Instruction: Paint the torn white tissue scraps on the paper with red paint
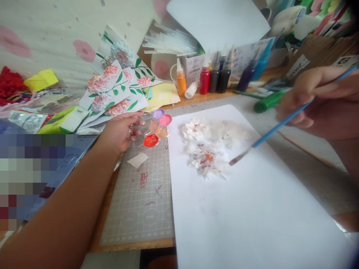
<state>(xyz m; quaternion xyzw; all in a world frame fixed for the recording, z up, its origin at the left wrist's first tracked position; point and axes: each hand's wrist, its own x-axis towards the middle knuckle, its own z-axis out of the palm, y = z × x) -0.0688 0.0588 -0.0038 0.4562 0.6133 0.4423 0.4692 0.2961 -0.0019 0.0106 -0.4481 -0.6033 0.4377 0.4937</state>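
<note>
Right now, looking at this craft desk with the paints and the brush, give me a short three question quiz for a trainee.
1. True or false: the right hand holds a blue-handled paintbrush.
2. What does the left hand touch? A) the orange paint bottle B) the clear paint palette C) the green marker
3. Fill in: the brush tip hovers at the edge of the crumpled white tissue, which lies on the white ____.

Key
1. True.
2. B; the orange paint bottle and green marker stand apart from it, farther back on the desk.
3. Paper; the sheet partly covers the grey cutting mat.
</note>
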